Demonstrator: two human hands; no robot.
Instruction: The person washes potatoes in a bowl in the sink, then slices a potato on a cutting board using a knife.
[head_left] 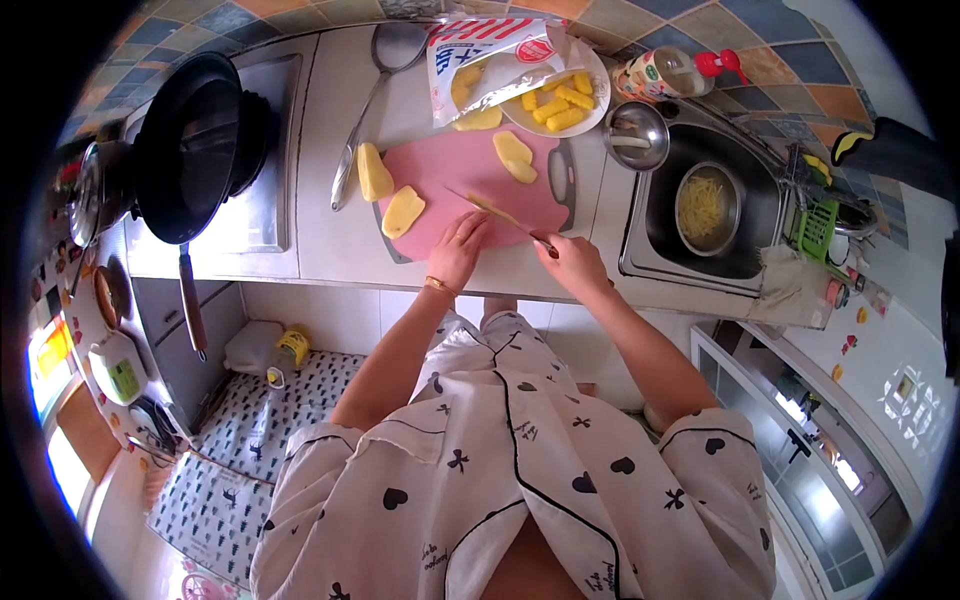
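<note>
My right hand (578, 268) is wrapped round the handle of a kitchen knife (512, 222), whose blade points up and left across a pink cutting board (440, 155). Close beside the blade, my left hand (458, 250) rests on the board with its fingers together, pressing on a thin potato slice (490, 207) that they partly cover. At the board's left edge lie a thick potato piece (374, 174) and a flat-cut potato piece (403, 212). Farther right are overlapping potato pieces (514, 156). Another potato piece (478, 119) sits at the far edge, under the bag.
A plate of yellow sticks (566, 105) stands behind the board with a printed bag (485, 65) over it. A metal ladle (357, 135) lies left. A black pan (190, 150) is over the stove. Right are a steel bowl (637, 135) and a sink (655, 235) holding a pot of strips (707, 207).
</note>
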